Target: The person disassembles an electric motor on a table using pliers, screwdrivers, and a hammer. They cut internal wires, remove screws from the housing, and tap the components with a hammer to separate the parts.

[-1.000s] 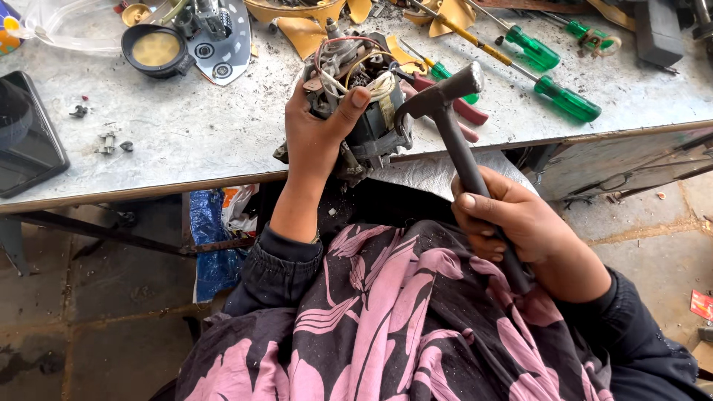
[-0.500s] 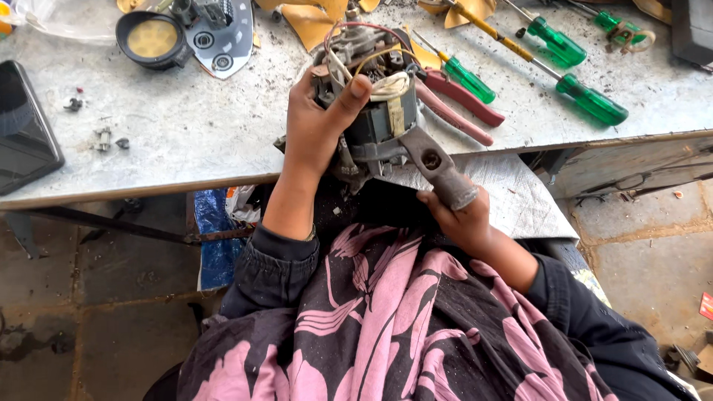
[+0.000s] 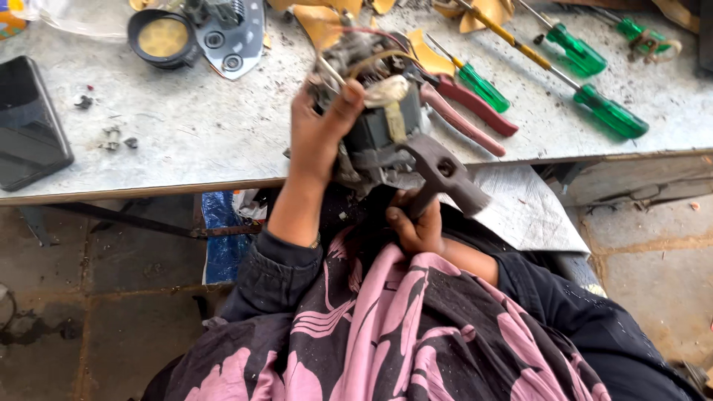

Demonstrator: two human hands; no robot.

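Note:
My left hand point(image 3: 321, 134) grips a small electric motor point(image 3: 375, 122) with copper windings and loose wires, held at the near edge of the grey metal workbench point(image 3: 193, 141). My right hand point(image 3: 416, 223) is closed around the handle of a dark hammer point(image 3: 445, 174), just under the head. The hammer head rests against the lower right side of the motor. Both arms wear dark sleeves, over a black and pink patterned cloth on my lap.
Pliers with red handles point(image 3: 468, 111) and green-handled screwdrivers point(image 3: 609, 111) lie on the bench to the right. A black phone point(image 3: 30, 122) lies at the left, a round black cap point(image 3: 160, 37) and a grey metal plate point(image 3: 238, 41) at the back. A metal sheet point(image 3: 527, 208) hangs below the bench edge.
My right hand has slid up the handle from the raised position and brought the hammer head down against the motor. My left hand kept its hold on the motor.

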